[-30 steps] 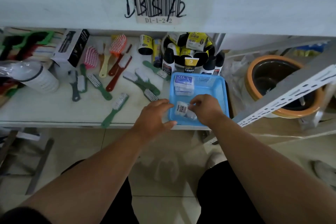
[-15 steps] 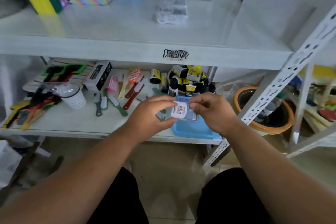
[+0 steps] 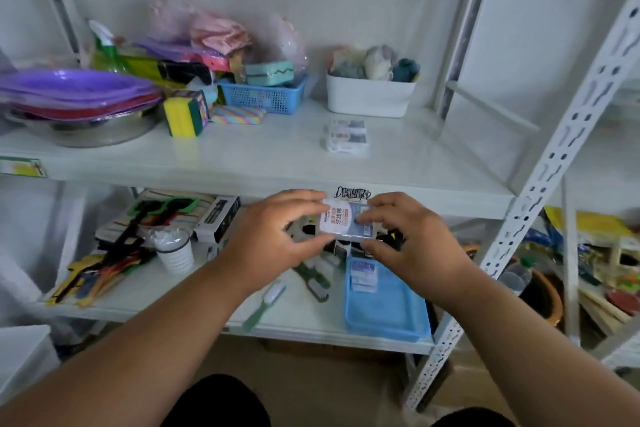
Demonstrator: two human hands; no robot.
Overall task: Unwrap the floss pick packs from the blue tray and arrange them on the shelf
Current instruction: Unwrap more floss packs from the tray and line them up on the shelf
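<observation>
Here, both hands gripped one floss pick pack [image 3: 347, 222] in front of the upper shelf [image 3: 270, 156] edge: left hand [image 3: 273, 241] at its left side, right hand [image 3: 412, 246] covering its right end. Wrapper barely discernible. Blue tray [image 3: 384, 315] below held more packs [image 3: 362, 276].

Glossy plastic wrap covers the floss pick pack [image 3: 347, 221]; blue tray [image 3: 386, 314] matt plastic.

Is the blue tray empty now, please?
No. Packs lie at the far end of the tray; the near part is bare.
</observation>
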